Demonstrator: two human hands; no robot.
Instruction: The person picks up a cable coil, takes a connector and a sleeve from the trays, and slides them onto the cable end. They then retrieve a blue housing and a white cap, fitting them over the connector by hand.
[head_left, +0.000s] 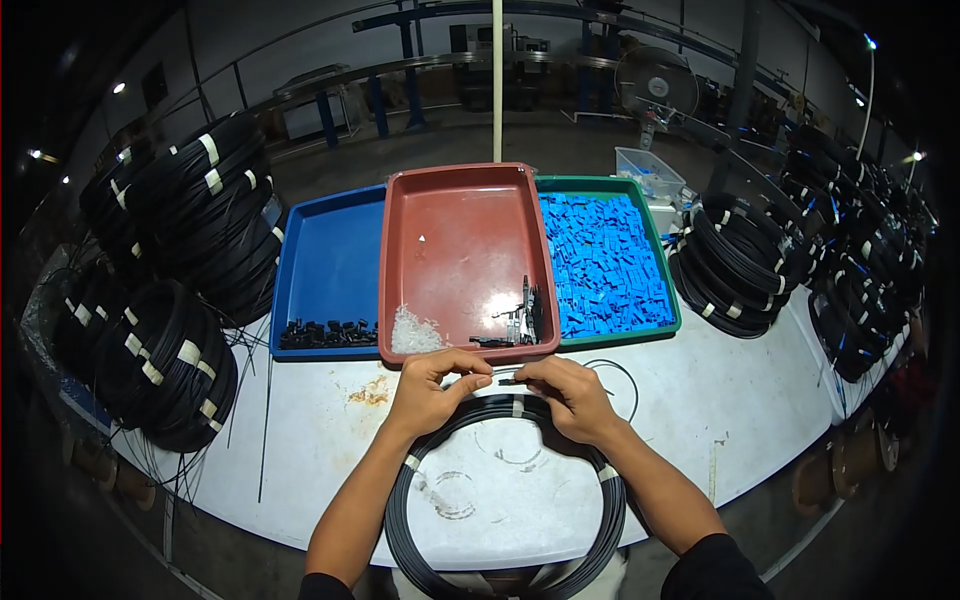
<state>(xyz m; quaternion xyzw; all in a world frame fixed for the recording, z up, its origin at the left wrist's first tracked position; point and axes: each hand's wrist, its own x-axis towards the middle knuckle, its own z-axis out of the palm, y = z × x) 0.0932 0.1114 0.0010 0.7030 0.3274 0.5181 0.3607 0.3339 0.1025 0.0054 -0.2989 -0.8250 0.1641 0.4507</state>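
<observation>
My left hand (440,388) is closed in a pinch, thumb against fingers, at the end of a thin cable strand (503,371). Close beside it, my right hand (570,395) pinches a small black connector piece (508,381), partly hidden by the fingers. A loose loop of black cable (634,385) curves out behind the right hand. Below both hands lies a large coil of black cable (400,510), bound with pale tape, flat on the white table (730,420) and reaching over its near edge.
Ahead, a red tray (465,230) holds clear small pieces (415,332) and black parts (528,315). It overlaps a blue tray (330,250) with black parts and a green tray (665,290) of blue pieces (610,265). Taped cable coils stand left (165,365) and right (735,265).
</observation>
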